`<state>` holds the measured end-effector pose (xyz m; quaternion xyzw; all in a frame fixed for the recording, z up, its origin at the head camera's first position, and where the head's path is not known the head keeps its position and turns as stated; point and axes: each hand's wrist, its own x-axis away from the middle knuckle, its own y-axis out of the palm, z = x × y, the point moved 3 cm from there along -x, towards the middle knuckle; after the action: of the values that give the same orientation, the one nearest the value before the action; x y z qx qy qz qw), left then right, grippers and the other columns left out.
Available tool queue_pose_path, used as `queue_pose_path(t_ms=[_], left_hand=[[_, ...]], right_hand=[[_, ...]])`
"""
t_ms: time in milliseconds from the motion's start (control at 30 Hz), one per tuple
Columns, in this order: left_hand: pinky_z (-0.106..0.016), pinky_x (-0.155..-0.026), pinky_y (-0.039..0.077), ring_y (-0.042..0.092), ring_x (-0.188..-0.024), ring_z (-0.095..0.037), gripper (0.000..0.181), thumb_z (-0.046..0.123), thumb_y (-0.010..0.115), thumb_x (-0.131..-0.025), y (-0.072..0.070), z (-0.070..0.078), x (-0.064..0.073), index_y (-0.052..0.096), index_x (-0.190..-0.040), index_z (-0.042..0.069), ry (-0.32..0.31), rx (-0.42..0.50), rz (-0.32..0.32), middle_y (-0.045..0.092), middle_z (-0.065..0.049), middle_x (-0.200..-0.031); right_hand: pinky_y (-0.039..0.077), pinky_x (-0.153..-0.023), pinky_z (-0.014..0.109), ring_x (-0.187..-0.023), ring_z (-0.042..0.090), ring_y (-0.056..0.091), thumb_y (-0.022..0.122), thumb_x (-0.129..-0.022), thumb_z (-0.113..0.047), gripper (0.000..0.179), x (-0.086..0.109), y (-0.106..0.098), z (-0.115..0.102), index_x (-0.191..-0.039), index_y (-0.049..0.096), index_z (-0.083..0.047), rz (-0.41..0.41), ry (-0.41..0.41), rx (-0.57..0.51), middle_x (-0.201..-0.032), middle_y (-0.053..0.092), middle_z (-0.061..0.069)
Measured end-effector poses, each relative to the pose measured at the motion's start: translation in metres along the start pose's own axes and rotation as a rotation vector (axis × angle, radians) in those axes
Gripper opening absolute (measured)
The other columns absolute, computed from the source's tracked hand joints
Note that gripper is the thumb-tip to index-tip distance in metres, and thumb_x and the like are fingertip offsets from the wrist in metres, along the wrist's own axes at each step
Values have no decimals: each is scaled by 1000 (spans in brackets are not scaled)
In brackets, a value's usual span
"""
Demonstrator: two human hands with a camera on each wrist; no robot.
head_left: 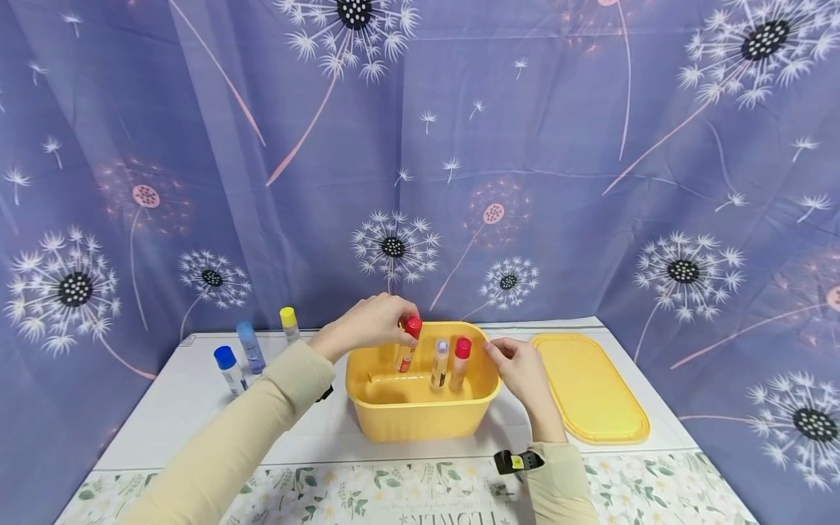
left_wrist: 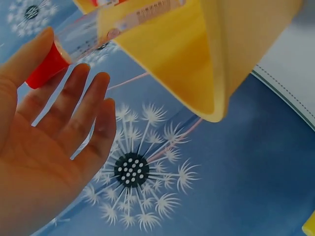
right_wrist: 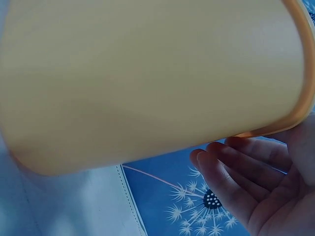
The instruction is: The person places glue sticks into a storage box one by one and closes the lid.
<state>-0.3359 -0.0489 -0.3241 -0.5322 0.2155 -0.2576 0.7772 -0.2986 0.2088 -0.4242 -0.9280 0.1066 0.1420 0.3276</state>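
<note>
My left hand [head_left: 374,324] pinches the red cap of a clear glue stick [head_left: 405,357] between thumb and forefinger. In the left wrist view this glue stick [left_wrist: 93,34] slants into the mouth of the yellow box, and the other fingers are spread below the cap. Two more glue sticks stand upright inside the yellow box [head_left: 420,423]: a pale-capped one [head_left: 440,364] and a red-capped one [head_left: 461,361]. At the box's right end, my right hand [head_left: 521,368] holds the rim; its fingers [right_wrist: 231,187] lie along the outer wall, the thumb hidden in the right wrist view.
Left of the box stand a blue-capped glue stick [head_left: 230,368], a light-blue one [head_left: 251,348] and a yellow-capped one [head_left: 289,324], partly behind my left sleeve. A yellow lid [head_left: 590,386] lies flat to the right. A patterned curtain [head_left: 446,182] hangs behind the table.
</note>
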Motion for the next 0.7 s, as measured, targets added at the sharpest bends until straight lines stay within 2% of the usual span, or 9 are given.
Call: queue_pose_path(t_ms=[267,533,700], left_hand=[[-31,-63,44,54,-68,-11,19,29,82,-80,10,0,-12,63,-78,24,-4,-113,-75,58,8,-69],[-35,-71,45,55,-77,-14,19,30,83,-79,18,6,-26,64,-78,24,-36,-246,-146,59,9,-76],[-34,-70,45,56,-74,-14,20,26,83,-79,25,9,-32,64,-74,25,-31,-305,-175,59,9,-73]], right_hand=[[53,-70,35,-76,18,67,69,-93,-22,20,-1,0,-2,-97,76,-4,3,-6,-9,-85,73,6],[53,-70,33,-77,18,67,68,-93,-21,19,-1,0,1,-97,76,-4,2,2,-8,-86,73,6],[53,-70,33,-76,17,67,68,-93,-22,19,0,0,0,-98,76,-5,-1,6,-1,-86,73,6]])
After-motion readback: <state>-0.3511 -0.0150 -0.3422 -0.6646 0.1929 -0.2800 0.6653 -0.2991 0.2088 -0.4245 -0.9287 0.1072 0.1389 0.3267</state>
